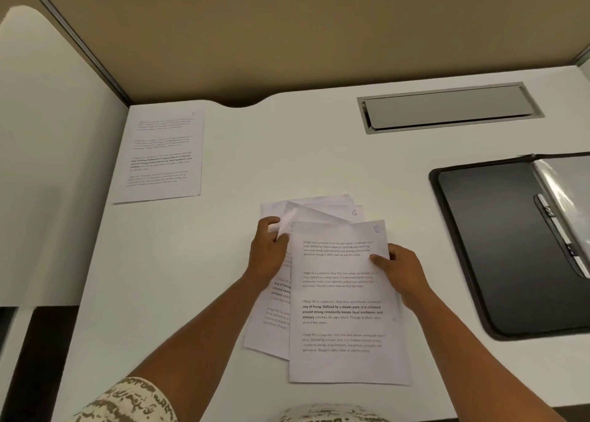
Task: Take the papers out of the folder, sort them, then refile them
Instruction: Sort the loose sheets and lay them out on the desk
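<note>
1. The left hand (268, 252) curls its fingers (269, 222) round the upper left corners of the lower sheets in a fanned stack of papers (281, 310), pinching them and bending the corners up.
2. The right hand (400, 273) pinches the right edge of the top sheet (343, 313), with the thumb (380, 260) lying on the printed face and the other fingers hidden beneath the paper.
3. Between the two hands the top sheet lies face up, with four blocks of text and a handwritten 8 in its upper right corner.
4. Just beyond the fingertips further sheets fan out from under it, and one of them shows a handwritten 6 (354, 212) in its corner.
5. More sheets stick out under the left wrist, so the stack is uneven and rests on the white desk (319, 153).
6. Well apart from the left hand, far to its left and further back, a single printed sheet (162, 155) lies flat near the desk's corner.
7. To the right of the right hand, apart from it, the black folder (498, 246) lies open, with clear plastic sleeves (562, 198) and a clip along its right side.
8. Beyond the folder a grey cable flap (447, 107) is set into the desk.
9. A patterned sleeve (127, 402) covers the left upper arm at the bottom edge of the view.
</note>
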`<act>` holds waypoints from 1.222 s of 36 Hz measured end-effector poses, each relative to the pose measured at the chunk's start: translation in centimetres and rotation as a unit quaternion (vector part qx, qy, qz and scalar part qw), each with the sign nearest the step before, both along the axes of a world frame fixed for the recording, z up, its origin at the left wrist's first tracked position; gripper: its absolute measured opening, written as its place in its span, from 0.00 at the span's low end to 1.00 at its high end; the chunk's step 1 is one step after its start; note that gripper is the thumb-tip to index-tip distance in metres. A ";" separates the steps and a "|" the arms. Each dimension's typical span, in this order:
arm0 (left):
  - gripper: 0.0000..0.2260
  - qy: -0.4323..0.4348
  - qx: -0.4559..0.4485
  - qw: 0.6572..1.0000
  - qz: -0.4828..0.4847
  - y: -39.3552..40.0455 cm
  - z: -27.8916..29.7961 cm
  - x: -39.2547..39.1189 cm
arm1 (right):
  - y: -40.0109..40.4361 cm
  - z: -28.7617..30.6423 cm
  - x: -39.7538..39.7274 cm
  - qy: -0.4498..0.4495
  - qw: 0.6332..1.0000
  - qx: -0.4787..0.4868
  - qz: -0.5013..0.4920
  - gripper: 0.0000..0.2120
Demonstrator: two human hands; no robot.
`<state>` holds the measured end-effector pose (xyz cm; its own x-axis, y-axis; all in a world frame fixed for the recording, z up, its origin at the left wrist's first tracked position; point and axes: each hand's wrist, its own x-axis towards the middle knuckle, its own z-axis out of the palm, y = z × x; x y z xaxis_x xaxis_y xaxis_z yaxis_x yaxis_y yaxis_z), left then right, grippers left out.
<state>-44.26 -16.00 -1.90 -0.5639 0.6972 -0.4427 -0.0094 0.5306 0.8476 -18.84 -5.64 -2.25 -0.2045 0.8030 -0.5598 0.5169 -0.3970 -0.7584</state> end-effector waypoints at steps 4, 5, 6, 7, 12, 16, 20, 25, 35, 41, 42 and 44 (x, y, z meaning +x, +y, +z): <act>0.17 -0.055 0.008 0.998 -0.024 -0.3 0.0 0.5 | -0.2 0.2 0.0 0.022 0.999 -0.005 -0.030 0.05; 0.13 -0.062 0.002 0.997 -0.037 -0.4 0.1 0.6 | -0.3 0.2 -0.1 0.026 0.999 -0.004 -0.035 0.05; 0.09 -0.069 -0.009 0.997 -0.045 -0.6 0.2 0.8 | -0.4 0.2 -0.1 0.031 0.999 -0.004 -0.039 0.05; 0.06 -0.080 -0.020 0.995 -0.049 -0.7 0.2 0.8 | -0.5 0.2 -0.2 0.036 0.998 -0.003 -0.043 0.05; 0.08 -0.184 -0.023 0.982 0.021 -1.8 0.4 1.1 | -0.9 0.0 0.0 0.080 0.996 -0.008 -0.050 0.07; 0.17 0.101 0.038 0.993 -0.043 -2.6 -0.7 0.7 | -0.9 0.2 0.3 0.049 0.998 -0.010 -0.033 0.05; 0.15 0.357 0.020 0.927 -0.116 -2.9 -2.1 -0.9 | -0.7 0.0 0.6 -0.008 1.000 0.010 0.006 0.05; 0.20 0.406 -0.053 0.892 -0.190 -2.8 -2.1 -0.9 | -0.7 0.1 0.1 -0.049 0.998 0.038 0.023 0.05; 0.21 0.355 -0.007 0.911 -0.211 -3.3 -2.4 -0.2 | -1.3 0.5 -1.1 -0.019 0.995 0.082 -0.044 0.15; 0.21 0.283 0.058 0.952 -0.099 -2.7 -2.2 -0.2 | -1.3 -0.2 -0.9 -0.013 0.994 0.099 -0.034 0.05; 0.20 0.258 0.054 0.961 -0.082 -2.3 -2.0 -0.2 | -1.3 -0.4 -0.7 -0.001 0.995 0.096 -0.034 0.04; 0.20 0.194 0.041 0.979 -0.043 -1.5 -1.4 -0.2 | -1.2 -0.6 -0.5 0.013 0.995 0.093 -0.032 0.05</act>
